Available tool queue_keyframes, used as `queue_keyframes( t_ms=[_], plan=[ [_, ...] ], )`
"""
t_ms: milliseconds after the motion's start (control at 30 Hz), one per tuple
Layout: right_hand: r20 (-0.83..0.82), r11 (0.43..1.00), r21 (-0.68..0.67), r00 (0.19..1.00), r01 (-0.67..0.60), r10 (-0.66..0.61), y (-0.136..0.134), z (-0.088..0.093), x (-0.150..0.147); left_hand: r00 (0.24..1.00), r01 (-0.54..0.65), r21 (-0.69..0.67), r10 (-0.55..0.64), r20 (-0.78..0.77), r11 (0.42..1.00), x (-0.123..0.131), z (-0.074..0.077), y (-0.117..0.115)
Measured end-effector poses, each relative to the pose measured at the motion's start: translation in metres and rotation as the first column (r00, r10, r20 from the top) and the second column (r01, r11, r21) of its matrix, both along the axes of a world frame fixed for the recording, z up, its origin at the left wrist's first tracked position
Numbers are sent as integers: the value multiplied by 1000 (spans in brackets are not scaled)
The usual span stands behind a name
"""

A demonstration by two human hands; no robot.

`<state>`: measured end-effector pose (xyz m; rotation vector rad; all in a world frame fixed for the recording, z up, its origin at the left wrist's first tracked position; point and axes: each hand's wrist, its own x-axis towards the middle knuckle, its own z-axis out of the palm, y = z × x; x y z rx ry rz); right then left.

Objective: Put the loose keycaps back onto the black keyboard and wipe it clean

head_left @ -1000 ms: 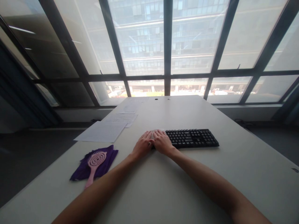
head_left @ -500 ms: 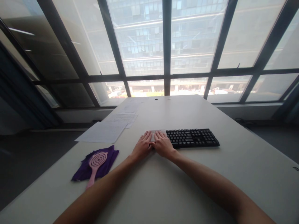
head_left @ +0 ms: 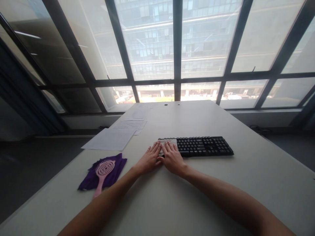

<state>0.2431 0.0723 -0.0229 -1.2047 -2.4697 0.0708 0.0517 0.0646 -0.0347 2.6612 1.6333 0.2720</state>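
Observation:
A black keyboard [head_left: 204, 146] lies on the white table, and a thin white wipe or tissue [head_left: 173, 142] covers part of its left end. Flat on that sheet rest the fingers of my right hand [head_left: 171, 158], stretched out. Beside it, my left hand [head_left: 150, 158] also lies with straight fingers on the sheet's left part. The two thumbs meet or nearly meet at the keyboard's front edge. Under my palms, the keyboard's front left corner is mostly hidden.
A pink hairbrush [head_left: 105, 167] lies on a folded purple cloth [head_left: 89, 179], its handle end hidden behind my left forearm. Several printed paper sheets [head_left: 108, 139] lie along the left edge of the white table [head_left: 187, 121]. Large windows [head_left: 152, 42] stand beyond the far end.
Both hands have slid slightly toward me over the keyboard, with the white sheet under them. More of the keyboard's back left edge now shows. The whole view has shifted a little.

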Motion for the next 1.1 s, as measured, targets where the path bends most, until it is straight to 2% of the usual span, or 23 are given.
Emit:
queue_keyframes(
  t_ms=[267, 567, 1100],
  plan=[
    [39, 999, -49, 999, -7, 9, -3, -2, 0, 999, 26, 5, -26, -41, 1000, -2, -4, 2],
    [13, 999, -32, 1000, 17, -16, -2, -5, -3, 996, 59, 65, -54, -77, 996, 4, 4, -1],
    [-11, 1000, -20, 1000, 24, -24, 0, -6, -3, 999, 41, -2, -41, -28, 999, 8, 6, -1]
  ],
)
